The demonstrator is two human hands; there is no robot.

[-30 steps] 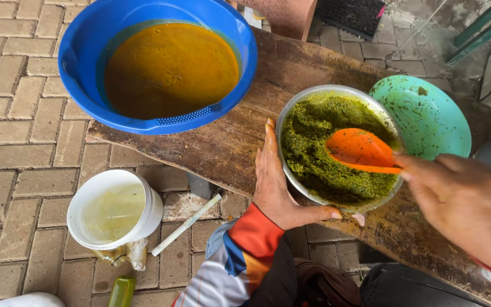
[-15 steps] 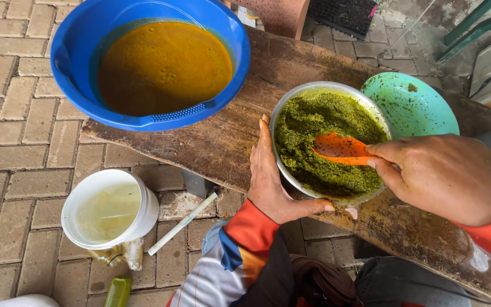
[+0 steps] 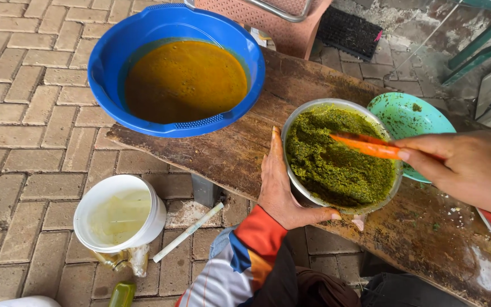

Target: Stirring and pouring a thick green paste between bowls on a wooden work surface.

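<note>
Metal bowl point(image 3: 294, 170) sits on the worn wooden surface point(image 3: 234, 153), near its front edge, filled close to the rim with a coarse, dark green paste point(image 3: 336, 165). Paste looks evenly ground and uniformly coloured, with a furrow across the top where the orange spoon point(image 3: 365, 146) lies in it; judged from this, the mixing appears well advanced, though the spoon is in the paste and none of it has been portioned out. Right hand point(image 3: 467, 167) pinches the spoon handle, fingers pressed together around it, bowl of the spoon buried at the paste surface. Left hand point(image 3: 282, 185) is spread flat against the near-left wall of the metal bowl, thumb hooked under the front rim, steadying it. Just behind the metal bowl, touching or nearly so, lies an empty teal plate point(image 3: 413, 113) with a few green flecks. Further left on the same surface stands a large blue basin point(image 3: 109, 62) holding a smooth orange-brown liquid, untouched. On the brick floor point(image 3: 24, 113) below the surface: a white bucket point(image 3: 154, 219) with pale cloudy liquid, a thin white stick point(image 3: 188, 232) beside it, and a small yellow-green bottle point(image 3: 121, 294) at the frame edge.
</note>
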